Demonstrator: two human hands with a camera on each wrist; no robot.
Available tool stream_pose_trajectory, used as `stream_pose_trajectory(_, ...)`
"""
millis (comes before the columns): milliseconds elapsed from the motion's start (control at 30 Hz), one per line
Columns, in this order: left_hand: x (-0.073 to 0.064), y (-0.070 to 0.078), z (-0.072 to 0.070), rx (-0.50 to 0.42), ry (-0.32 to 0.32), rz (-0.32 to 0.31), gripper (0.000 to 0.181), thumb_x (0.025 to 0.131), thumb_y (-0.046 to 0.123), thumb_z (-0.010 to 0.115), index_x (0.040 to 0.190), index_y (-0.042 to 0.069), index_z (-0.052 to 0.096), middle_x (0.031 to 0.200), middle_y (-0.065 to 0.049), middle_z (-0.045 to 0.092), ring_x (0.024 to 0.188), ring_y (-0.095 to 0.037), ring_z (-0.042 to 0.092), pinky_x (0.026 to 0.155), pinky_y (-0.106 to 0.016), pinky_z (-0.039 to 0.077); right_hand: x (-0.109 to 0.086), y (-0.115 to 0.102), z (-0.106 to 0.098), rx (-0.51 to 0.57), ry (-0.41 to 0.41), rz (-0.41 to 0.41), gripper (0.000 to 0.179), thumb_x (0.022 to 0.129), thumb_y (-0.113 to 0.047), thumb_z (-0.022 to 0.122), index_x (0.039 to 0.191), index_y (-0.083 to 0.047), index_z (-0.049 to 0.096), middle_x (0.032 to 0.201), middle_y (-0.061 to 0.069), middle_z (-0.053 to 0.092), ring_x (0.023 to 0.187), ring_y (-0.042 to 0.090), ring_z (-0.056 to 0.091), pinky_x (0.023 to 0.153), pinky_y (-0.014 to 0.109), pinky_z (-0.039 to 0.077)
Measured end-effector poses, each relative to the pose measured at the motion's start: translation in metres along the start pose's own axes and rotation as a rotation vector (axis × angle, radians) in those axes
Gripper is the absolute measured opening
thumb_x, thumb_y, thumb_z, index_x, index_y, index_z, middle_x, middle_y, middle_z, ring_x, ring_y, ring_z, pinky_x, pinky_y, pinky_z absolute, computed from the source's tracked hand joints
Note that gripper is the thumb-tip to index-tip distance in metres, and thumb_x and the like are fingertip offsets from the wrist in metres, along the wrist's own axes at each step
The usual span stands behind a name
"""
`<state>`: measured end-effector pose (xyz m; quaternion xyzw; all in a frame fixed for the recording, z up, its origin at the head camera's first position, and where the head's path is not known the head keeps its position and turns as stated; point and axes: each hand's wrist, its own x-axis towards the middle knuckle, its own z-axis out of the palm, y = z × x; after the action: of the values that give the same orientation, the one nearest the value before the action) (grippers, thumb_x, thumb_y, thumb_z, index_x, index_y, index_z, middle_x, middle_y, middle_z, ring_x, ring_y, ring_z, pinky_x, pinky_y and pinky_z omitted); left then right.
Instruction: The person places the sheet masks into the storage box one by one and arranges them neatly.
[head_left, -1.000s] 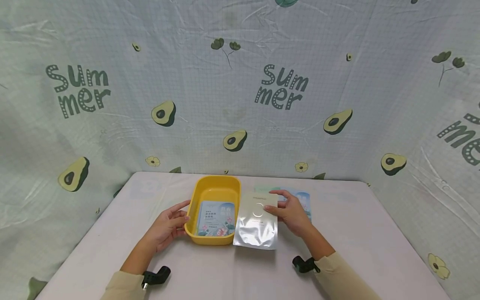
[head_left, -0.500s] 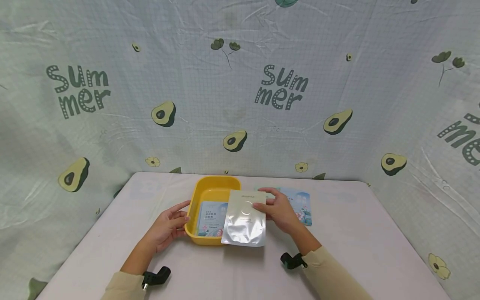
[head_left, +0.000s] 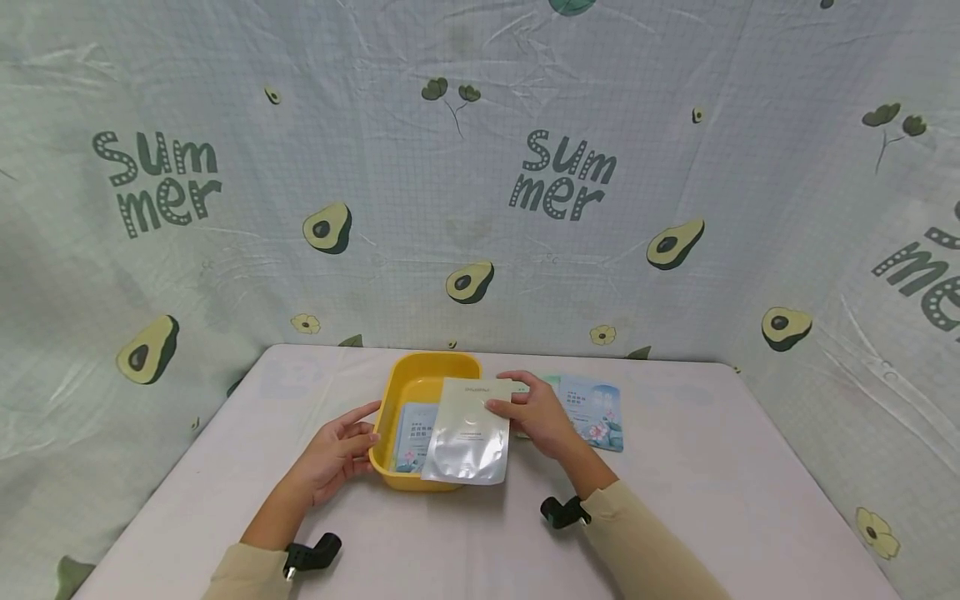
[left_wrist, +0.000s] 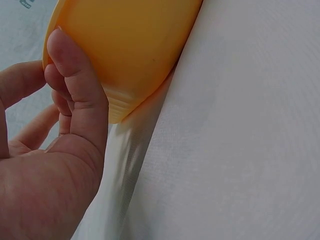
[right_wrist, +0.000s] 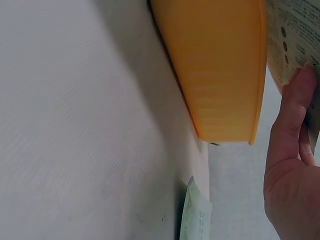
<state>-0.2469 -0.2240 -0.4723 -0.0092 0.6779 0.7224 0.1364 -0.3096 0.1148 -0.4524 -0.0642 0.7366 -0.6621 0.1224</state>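
Note:
In the head view my right hand (head_left: 538, 417) pinches a silver and cream face mask sachet (head_left: 468, 433) by its right edge. The sachet hangs over the right part of a yellow plastic basin (head_left: 442, 362), its lower edge reaching past the near rim. In the right wrist view the printed back of the sachet (right_wrist: 295, 40) shows above the basin rim. My left hand (head_left: 336, 454) holds the basin's left rim, thumb (left_wrist: 80, 85) along the outer wall in the left wrist view. Inside the basin lies a blue sachet (head_left: 412, 433) with pink flowers, partly hidden.
A blue flowered sachet (head_left: 596, 412) and a pale green sachet (head_left: 552, 382) lie overlapping on the white tabletop (head_left: 675, 467), right of the basin. A printed cloth (head_left: 405, 183) hangs behind the table. Each wrist wears a black camera (head_left: 315, 552).
My right hand has carried the silver sachet leftward from beside the basin to over it. More of the blue sachet on the table now shows. The left hand stays on the rim.

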Motion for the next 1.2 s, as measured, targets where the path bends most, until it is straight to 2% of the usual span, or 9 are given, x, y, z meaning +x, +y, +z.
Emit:
stream_pose_trajectory(433, 0.001, 0.001, 0.0, -0.001, 0.006, -0.01, 0.069, 0.101, 0.009, 0.061, 0.162, 0.013, 0.029, 0.107, -0.001, 0.057, 0.08, -0.013, 0.065, 0.071, -0.024, 0.061, 0.015, -0.001, 0.01, 0.029, -0.024, -0.006, 0.064, 0.087, -0.021, 0.083, 0.143, -0.016, 0.052, 0.124, 0.017, 0.071, 0.094, 0.026, 0.075, 0.081, 0.039, 0.064)
stream_pose_trajectory(900, 0.0, 0.003, -0.001, -0.023, -0.019, 0.003, 0.072, 0.101, 0.011, 0.063, 0.162, 0.01, 0.026, 0.104, 0.001, 0.057, 0.078, -0.011, 0.065, 0.069, -0.023, 0.061, 0.031, -0.011, 0.026, -0.098, 0.006, 0.031, 0.063, 0.084, -0.025, 0.085, 0.141, -0.017, 0.057, 0.119, 0.014, 0.072, 0.085, 0.024, 0.075, 0.075, 0.034, 0.064)
stream_pose_trajectory(1200, -0.001, 0.002, 0.0, -0.036, -0.035, 0.015, 0.073, 0.1, 0.008, 0.063, 0.162, 0.008, 0.025, 0.104, 0.001, 0.058, 0.077, -0.01, 0.065, 0.068, -0.023, 0.061, 0.036, -0.02, 0.034, -0.188, -0.041, 0.001, 0.059, 0.085, -0.021, 0.084, 0.137, -0.015, 0.058, 0.104, 0.013, 0.071, 0.073, 0.023, 0.074, 0.068, 0.034, 0.064)
